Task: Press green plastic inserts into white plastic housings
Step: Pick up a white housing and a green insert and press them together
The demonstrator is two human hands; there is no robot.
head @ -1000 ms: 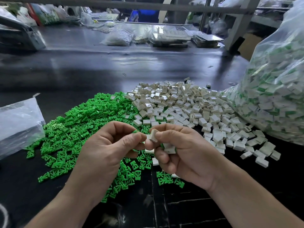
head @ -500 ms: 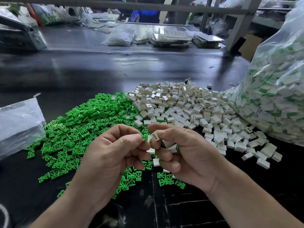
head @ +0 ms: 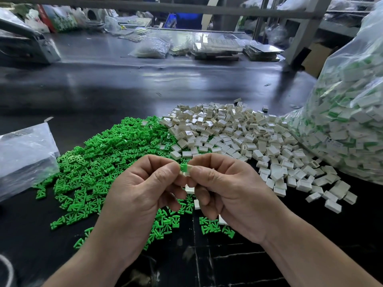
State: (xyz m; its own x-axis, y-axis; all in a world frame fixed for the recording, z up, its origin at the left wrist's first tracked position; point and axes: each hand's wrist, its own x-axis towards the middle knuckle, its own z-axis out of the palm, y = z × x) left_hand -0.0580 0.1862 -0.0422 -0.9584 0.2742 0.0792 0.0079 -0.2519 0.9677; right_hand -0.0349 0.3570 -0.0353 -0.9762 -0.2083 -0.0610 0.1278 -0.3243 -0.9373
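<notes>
Overall, on the dark counter (head: 124, 83), a bag (head: 352, 121) of white-and-green parts lies right; inserts (head: 99, 162) heap left, housings (head: 238, 133) beside them. Left hand (head: 141, 195) pinches one insert (head: 183, 168); right hand (head: 232, 193) pinches one housing (head: 188, 172), the two touching. Likely risk: a tilted insert may jam, or slip from the pinch under uneven pressure.

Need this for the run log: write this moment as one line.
step: press-fit | left hand: pinches green insert | right hand: pinches white housing | state: insert meets housing, green end showing
</notes>
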